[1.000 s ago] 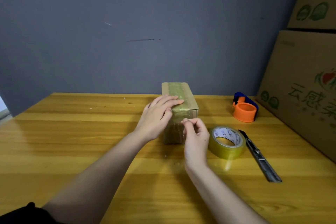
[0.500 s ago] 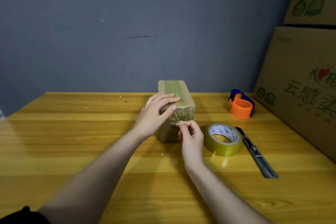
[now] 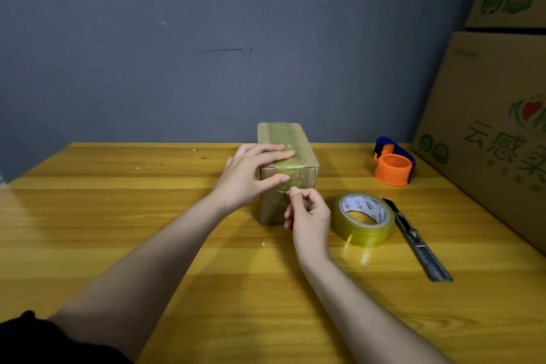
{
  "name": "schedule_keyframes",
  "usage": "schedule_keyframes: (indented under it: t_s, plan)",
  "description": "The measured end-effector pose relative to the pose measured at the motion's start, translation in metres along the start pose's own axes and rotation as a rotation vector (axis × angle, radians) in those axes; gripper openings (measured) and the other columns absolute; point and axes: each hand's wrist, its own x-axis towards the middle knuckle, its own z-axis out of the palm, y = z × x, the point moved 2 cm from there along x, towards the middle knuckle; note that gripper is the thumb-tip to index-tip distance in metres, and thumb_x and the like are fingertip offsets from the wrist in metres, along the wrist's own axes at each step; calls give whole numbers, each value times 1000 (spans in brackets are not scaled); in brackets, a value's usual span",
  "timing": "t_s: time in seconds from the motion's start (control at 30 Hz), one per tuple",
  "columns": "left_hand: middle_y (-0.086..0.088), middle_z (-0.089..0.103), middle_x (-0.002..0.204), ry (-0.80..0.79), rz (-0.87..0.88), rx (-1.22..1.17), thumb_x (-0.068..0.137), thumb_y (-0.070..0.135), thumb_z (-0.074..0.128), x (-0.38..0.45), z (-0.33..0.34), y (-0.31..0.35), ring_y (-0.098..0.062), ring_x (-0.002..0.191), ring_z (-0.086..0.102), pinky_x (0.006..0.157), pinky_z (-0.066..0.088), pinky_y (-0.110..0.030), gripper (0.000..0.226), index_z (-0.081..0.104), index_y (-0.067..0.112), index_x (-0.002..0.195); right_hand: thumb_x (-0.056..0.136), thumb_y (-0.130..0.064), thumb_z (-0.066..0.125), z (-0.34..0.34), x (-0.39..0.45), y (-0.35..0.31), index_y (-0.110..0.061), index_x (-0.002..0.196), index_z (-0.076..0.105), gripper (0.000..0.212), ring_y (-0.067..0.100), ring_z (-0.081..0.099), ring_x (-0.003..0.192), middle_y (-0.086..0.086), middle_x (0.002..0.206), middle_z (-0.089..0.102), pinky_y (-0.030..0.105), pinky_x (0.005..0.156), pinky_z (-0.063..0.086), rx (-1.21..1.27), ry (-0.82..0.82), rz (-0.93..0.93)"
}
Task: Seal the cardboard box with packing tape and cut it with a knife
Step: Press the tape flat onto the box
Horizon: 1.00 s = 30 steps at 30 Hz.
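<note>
A small cardboard box (image 3: 301, 154) stands on the wooden table (image 3: 118, 216), a strip of yellowish tape running along its top and down its near face. My left hand (image 3: 251, 174) lies over the box's near left corner, fingers on the top and thumb on the front face. My right hand (image 3: 308, 216) is at the front face, thumb and forefinger pinched at the tape's edge just below the left thumb. The roll of clear packing tape (image 3: 364, 218) lies flat right of the box. A grey utility knife (image 3: 415, 238) lies beside the roll.
An orange and blue tape dispenser (image 3: 394, 161) sits at the back right. Large printed cardboard cartons (image 3: 487, 127) are stacked along the table's right edge. A grey wall stands right behind the table.
My right hand has slid down from the box's top front edge to the front face, fingers still pinched. My left thumb has come down onto the front face. The box stays put.
</note>
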Motion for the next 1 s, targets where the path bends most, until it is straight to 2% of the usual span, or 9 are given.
schedule_keyframes:
  t_s: [0.43, 0.57, 0.63, 0.67, 0.73, 0.8, 0.83, 0.9, 1.0]
  plan:
    - [24, 40, 142, -49, 58, 173, 77, 50, 67, -4, 0, 0, -9, 127, 31, 98, 30, -35, 62, 41, 49, 133, 92, -27, 57, 2, 3, 6, -10, 68, 53, 30, 12, 48, 38, -3, 43, 51, 37, 53, 44, -217, 77, -60]
    - [23, 38, 144, -72, 52, 194, 75, 52, 68, -5, -2, 2, -9, 129, 29, 100, 31, -40, 67, 37, 50, 135, 83, -47, 57, -6, 3, 11, -17, 60, 50, 38, 19, 54, 45, 1, 47, 56, 44, 59, 51, -402, 18, -10]
    - [24, 36, 144, -85, 51, 201, 74, 52, 69, -6, -3, 2, -9, 130, 28, 101, 31, -41, 70, 35, 50, 136, 74, -58, 52, -12, -1, 8, -19, 58, 46, 42, 23, 52, 53, 3, 52, 57, 43, 61, 48, -425, 21, -11]
    - [24, 35, 145, -89, 53, 202, 74, 51, 69, -6, -4, 3, -8, 130, 27, 101, 31, -41, 71, 34, 51, 136, 74, -57, 53, -15, -1, 2, -21, 58, 44, 41, 21, 48, 54, 2, 53, 53, 41, 60, 45, -422, 35, -53]
    - [25, 34, 145, -104, 48, 203, 73, 48, 71, -7, -5, 4, -8, 130, 26, 101, 30, -40, 74, 33, 51, 136, 81, -44, 59, -18, 3, -18, -24, 65, 40, 32, 16, 42, 57, -5, 57, 45, 39, 60, 39, -429, 87, -199]
    - [25, 32, 146, -132, 42, 223, 71, 45, 73, -7, -7, 5, -8, 132, 25, 101, 29, -40, 78, 31, 51, 137, 82, -39, 63, -21, 15, -40, -24, 85, 44, 25, 17, 47, 71, -6, 75, 48, 40, 69, 43, -438, 159, -356]
    - [25, 32, 146, -141, 38, 228, 71, 47, 72, -7, -7, 5, -8, 133, 24, 102, 29, -40, 77, 32, 51, 136, 81, -43, 63, -21, 23, -48, -22, 97, 46, 32, 18, 50, 82, -3, 89, 51, 39, 76, 45, -473, 168, -417]
    - [24, 36, 145, -125, 6, 169, 72, 58, 62, -7, -7, 6, -8, 133, 25, 104, 30, -43, 66, 38, 50, 133, 81, -55, 56, -20, 39, -55, -22, 123, 47, 54, 18, 49, 106, -1, 117, 52, 35, 91, 41, -641, 64, -475]
    - [24, 47, 136, -30, -74, 13, 75, 68, 42, -5, -3, 10, -7, 129, 32, 107, 31, -45, 52, 51, 48, 122, 88, -52, 52, -16, 55, -50, -31, 134, 46, 50, 13, 41, 124, -7, 134, 48, 37, 105, 36, -776, -238, -428]
